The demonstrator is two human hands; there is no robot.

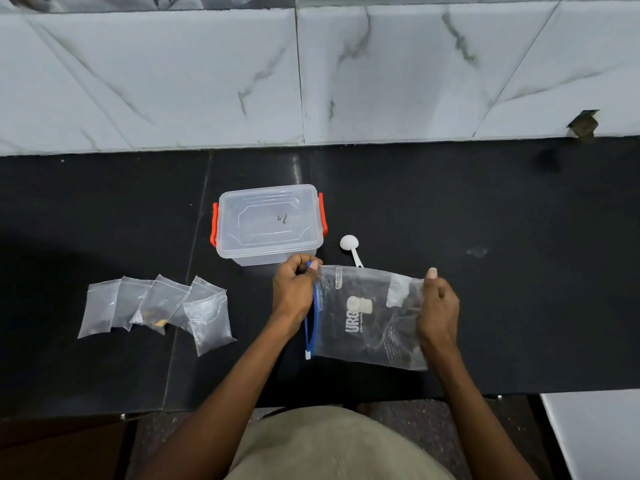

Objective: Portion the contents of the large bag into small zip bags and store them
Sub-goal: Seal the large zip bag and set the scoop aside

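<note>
A large clear zip bag (367, 317) with a blue zip strip and white print lies on its side on the black counter (519, 271), dark contents inside. My left hand (294, 289) pinches the zip end at the bag's top left corner. My right hand (438, 306) grips the bag's opposite, bottom end. Several small clear zip bags (156, 306) lie overlapping to the left; at least one holds a little dark and tan material. A white scoop (351, 249) rests behind the large bag.
A clear plastic box (270, 225) with its lid on and orange latches stands just behind my left hand. A white marble-patterned wall (311, 81) rises behind the counter. A white surface (595, 434) sits at the lower right, below the counter edge.
</note>
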